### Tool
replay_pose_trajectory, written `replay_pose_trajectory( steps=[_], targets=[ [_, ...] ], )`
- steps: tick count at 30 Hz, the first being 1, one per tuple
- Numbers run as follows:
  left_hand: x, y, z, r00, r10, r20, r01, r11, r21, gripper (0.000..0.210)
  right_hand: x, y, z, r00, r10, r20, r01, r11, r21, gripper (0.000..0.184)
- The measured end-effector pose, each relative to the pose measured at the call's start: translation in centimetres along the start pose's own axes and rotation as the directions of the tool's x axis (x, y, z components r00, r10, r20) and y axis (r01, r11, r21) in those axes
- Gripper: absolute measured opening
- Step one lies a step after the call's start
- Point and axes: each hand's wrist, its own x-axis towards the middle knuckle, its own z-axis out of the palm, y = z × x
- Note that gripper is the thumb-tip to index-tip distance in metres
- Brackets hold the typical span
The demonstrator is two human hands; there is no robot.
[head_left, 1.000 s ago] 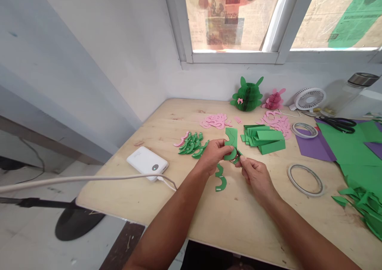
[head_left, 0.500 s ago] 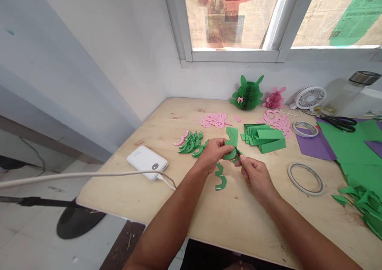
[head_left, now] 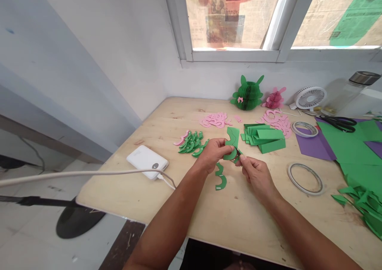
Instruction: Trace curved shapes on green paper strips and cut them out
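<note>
"What lay nearest me?"

"A wavy green strip [head_left: 221, 182] lay flat on the table [head_left: 167, 210], just on your side of your left hand [head_left: 215, 152]."

"And my fingers?"

"Your left thumb and fingers pinched the green card [head_left: 234, 133] between your hands, apparently to steady it near the cut. Your right hand [head_left: 253, 171] was closed around the scissors [head_left: 238, 152], mostly hidden, with their blades at the card's lower right edge. A drawn curve showed on the card, likely a guide."

"What sat around them?"

"Green pieces [head_left: 192, 143] were heaped to your left, folded cards [head_left: 270, 138] stacked to your right, both probably within easy reach."

"And farther off?"

"Pink pieces [head_left: 215, 120] lay beyond your hands. A green figure [head_left: 249, 96] and a pink figure [head_left: 273, 99] stood by the wall, perhaps to save working room."
</note>
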Motion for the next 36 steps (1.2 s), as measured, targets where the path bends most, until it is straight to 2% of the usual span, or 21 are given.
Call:
replay_pose_trajectory(
  steps=[8,36],
  targets=[
    [0.08,-0.08,-0.09,0.998,-0.029,-0.056,0.031,0.999,0.035,0.026,0.2,0.35,-0.13,1.0,0.006,-0.004,-0.005,1.0,0.02,0.057],
    [-0.12,0.39,0.06,0.998,-0.017,-0.055,0.02,0.998,0.058,0.02,-0.09,-0.15,-0.01,1.0,0.021,0.006,-0.022,1.0,0.017,0.057]
  ],
)
